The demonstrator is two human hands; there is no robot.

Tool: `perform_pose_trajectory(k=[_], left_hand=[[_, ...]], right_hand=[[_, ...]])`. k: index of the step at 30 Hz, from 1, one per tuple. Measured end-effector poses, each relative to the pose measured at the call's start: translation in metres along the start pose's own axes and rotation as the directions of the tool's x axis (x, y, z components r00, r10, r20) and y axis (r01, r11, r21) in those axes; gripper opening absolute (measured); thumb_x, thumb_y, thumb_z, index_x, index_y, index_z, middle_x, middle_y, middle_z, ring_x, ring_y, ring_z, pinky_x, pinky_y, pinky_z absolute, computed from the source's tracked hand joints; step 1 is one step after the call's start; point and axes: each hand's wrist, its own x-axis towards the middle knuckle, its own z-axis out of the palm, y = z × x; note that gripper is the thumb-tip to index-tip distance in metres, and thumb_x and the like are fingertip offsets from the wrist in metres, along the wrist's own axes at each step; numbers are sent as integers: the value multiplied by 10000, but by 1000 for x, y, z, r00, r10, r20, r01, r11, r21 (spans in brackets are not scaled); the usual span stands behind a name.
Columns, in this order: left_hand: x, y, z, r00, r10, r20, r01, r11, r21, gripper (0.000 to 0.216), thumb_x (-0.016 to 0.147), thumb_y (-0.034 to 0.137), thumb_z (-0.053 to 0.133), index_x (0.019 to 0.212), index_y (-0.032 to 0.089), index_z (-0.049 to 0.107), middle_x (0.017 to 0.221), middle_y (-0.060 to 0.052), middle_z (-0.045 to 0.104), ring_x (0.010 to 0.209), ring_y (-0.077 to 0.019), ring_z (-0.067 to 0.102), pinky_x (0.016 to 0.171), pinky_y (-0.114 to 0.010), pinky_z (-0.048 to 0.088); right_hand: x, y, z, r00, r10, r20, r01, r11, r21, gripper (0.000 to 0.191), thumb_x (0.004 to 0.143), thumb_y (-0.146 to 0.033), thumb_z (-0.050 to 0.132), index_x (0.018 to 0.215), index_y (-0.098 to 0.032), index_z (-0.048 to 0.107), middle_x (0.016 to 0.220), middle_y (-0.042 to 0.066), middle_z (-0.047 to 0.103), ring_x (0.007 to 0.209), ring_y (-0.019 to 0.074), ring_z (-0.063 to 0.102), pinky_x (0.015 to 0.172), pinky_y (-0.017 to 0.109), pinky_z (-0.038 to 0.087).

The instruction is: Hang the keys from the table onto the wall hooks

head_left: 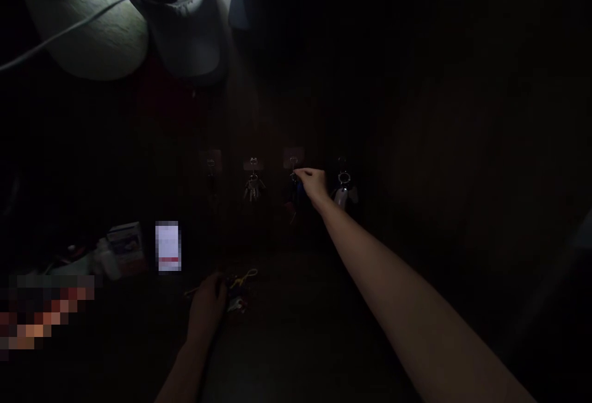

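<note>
Nearest: the person's bare right forearm (pixel 393 286), slanting in from lower right up to the right hand (pixel 316 186). Light very poor; detail thin. Right grip: thumb and finger together, pinched at the top of a dark hanging bunch with blue and reddish pieces (pixel 299 188), just below a small metal hook on a pale square plate (pixel 293 158). The bunch is at the upright dark wall, third from left in a row of four hooks.

Beside it, to the left, a fanned bunch of silvery metal keys on a ring (pixel 253 188); to the right, a bunch with a round metal ring and pale tag (pixel 343 193).

Left hand (pixel 209 297) low on the dark desk (pixel 259 353), next to a small heap with yellow and white pieces (pixel 238 292). Left fingers in shadow; cannot tell whether that grip is apart or clamped.

Farther left, a white-and-blue carton (pixel 127 245). Upper left, a pale grey cap (pixel 189 45).
</note>
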Motion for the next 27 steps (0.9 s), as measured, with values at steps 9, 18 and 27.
perform_pose_trajectory(k=[9, 18, 27], left_hand=[[-1, 1, -1, 1000, 16, 2, -16, 999, 42, 275, 815, 252, 391, 971, 192, 610, 972, -69, 673, 920, -215, 623, 812, -329, 468], [-5, 7, -4, 1000, -26, -11, 27, 994, 106, 290, 815, 185, 386, 1007, 161, 602, 1034, -89, 656, 978, -209, 600, 875, -333, 446], [-7, 12, -3, 965, 246, 94, -255, 963, 90, 315, 767, 85, 440, 992, 201, 628, 1002, -63, 668, 1008, -204, 586, 973, -370, 392]], right_hand=[[-38, 9, -24, 998, -30, -49, 31, 999, 34, 276, 742, -302, 496, 889, -192, 701, 973, 59, 665, 858, 180, 597, 758, 314, 465], [-145, 63, -62, 985, 85, 147, -73, 993, -89, 229, 707, -313, 496, 784, -212, 686, 867, 47, 666, 868, 202, 587, 812, 362, 440], [-208, 121, -78, 924, 163, 346, -55, 952, -301, 193, 684, -200, 486, 697, -237, 675, 810, 44, 654, 842, 209, 619, 820, 357, 458]])
